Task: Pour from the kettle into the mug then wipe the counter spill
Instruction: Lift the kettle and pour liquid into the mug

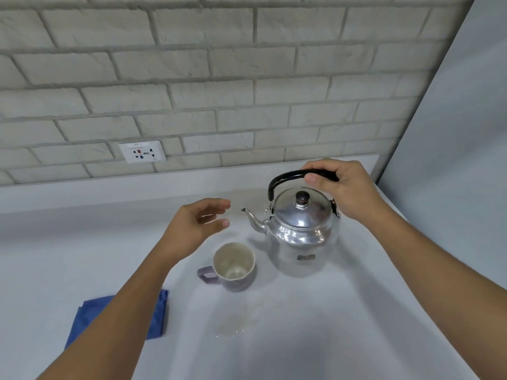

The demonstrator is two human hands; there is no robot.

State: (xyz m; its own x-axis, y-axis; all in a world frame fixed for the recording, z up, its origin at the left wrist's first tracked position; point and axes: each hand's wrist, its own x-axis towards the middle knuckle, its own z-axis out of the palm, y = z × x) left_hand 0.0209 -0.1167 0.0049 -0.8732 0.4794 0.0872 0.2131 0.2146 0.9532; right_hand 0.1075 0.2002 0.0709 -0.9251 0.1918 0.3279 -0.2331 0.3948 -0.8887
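- Two hands work over the pale grey counter (82, 242); at far left a folded blue cloth (157, 314) lies half under the forearm.
- Left hand (192, 226) hovers open, holding nothing.
- Lavender ceramic mug (233, 266) stands empty; a faint spill (236, 322) lies nearer.
- Right hand (340, 187) grips the shiny steel kettle (299, 231) by its black handle: lift, tilt slowly, spout over the mug.

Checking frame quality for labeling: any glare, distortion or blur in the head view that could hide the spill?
Head view: wide-angle bend curves the brick wall courses; specular highlights on the kettle body; soft even light, faint shadows under both arms; the spill is low-contrast on the pale counter, shown mainly by small glints; the hands' edges are slightly soft.
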